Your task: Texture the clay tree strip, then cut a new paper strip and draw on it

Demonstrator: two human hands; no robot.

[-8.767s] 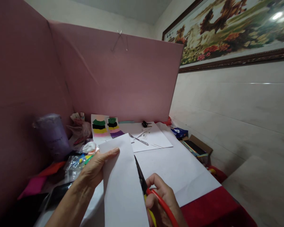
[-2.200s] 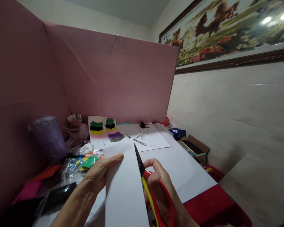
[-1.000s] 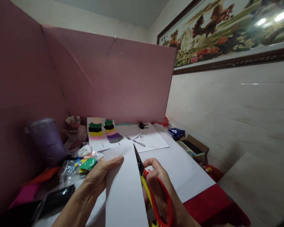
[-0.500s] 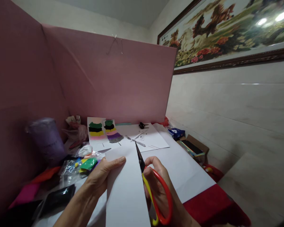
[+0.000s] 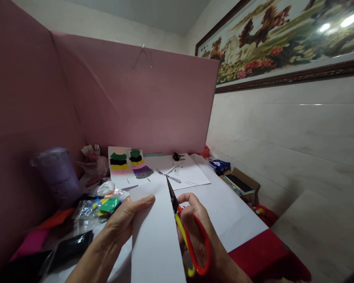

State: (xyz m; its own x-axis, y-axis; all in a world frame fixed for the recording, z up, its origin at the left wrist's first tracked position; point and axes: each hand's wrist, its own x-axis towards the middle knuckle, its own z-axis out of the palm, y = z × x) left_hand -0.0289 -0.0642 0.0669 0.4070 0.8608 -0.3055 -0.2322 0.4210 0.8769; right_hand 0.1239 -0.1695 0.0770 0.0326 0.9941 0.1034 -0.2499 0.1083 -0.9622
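My left hand is closed on the left edge of a white sheet of paper, its thumb lying on top and its fingers hidden beneath. My right hand grips a pair of scissors with red and yellow handles. Their dark blades point up and away along the sheet's right edge, near its far corner. Whether the blades have paper between them I cannot make out.
Coloured clay packets and a dark pouch lie at left beside a purple cylinder. Two cards with coloured bands and a craft knife lie behind the sheet. An open cardboard box stands at right.
The scissors and my right hand have shifted very slightly left. The handles look a little closer together. My left hand keeps its hold on the paper.
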